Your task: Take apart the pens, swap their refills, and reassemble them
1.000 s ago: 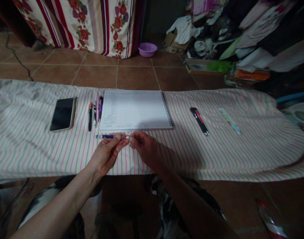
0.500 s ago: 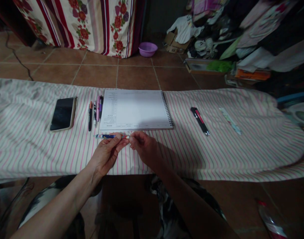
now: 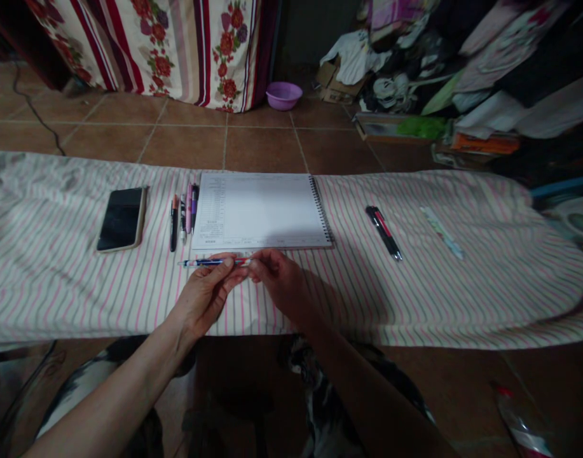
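My left hand (image 3: 203, 294) and my right hand (image 3: 281, 283) meet just in front of an open spiral notebook (image 3: 260, 210). Both pinch a blue pen (image 3: 205, 262) that lies sideways, its long part sticking out to the left of my left fingers. My right fingertips close on the pen's right end. The hands rest on a striped cloth (image 3: 463, 292) that covers the low table.
A dark phone (image 3: 121, 219) lies at the left. Several pens (image 3: 182, 215) lie beside the notebook's left edge. Two pens (image 3: 383, 231) and a pale strip (image 3: 441, 231) lie at the right. Beyond are tiled floor, a purple bowl (image 3: 283, 95) and piled clothes (image 3: 415, 70).
The pen has slid a little to the left in my fingers. Both hands stay in about the same place.
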`<state>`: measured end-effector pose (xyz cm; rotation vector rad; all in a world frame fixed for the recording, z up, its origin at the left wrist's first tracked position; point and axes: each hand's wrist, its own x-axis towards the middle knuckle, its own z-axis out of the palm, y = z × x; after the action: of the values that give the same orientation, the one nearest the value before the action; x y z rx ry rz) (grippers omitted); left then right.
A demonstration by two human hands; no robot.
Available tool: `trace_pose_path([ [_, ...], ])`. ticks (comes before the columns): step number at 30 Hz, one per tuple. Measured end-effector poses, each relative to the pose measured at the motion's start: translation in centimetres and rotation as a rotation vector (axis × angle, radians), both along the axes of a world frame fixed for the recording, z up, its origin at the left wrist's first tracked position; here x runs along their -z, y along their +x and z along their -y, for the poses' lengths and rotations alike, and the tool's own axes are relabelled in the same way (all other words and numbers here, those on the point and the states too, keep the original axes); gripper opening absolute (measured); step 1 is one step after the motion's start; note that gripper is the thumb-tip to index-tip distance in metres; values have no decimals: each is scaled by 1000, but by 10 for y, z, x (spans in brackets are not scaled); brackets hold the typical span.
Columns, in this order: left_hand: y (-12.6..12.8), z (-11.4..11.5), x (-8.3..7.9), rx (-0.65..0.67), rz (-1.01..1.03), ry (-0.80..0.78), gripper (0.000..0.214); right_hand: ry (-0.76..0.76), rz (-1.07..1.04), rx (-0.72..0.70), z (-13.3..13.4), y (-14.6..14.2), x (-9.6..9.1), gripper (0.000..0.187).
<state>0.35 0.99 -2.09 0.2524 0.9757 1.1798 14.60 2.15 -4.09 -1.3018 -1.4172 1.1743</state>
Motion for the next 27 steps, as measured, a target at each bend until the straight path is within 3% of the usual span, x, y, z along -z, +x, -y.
trace_pose_path([
  [5,-4,1,-5,-14,94,2,18,-100,-83,92,-4,4,-8,13],
  [14,-8,-1,-11,-185,317,-63,39,-261,-337,195,-9,14,-7,22],
  [27,-6,-2,-11,-176,405,-67,35,-409,-629,294,-7,7,-21,17],
])
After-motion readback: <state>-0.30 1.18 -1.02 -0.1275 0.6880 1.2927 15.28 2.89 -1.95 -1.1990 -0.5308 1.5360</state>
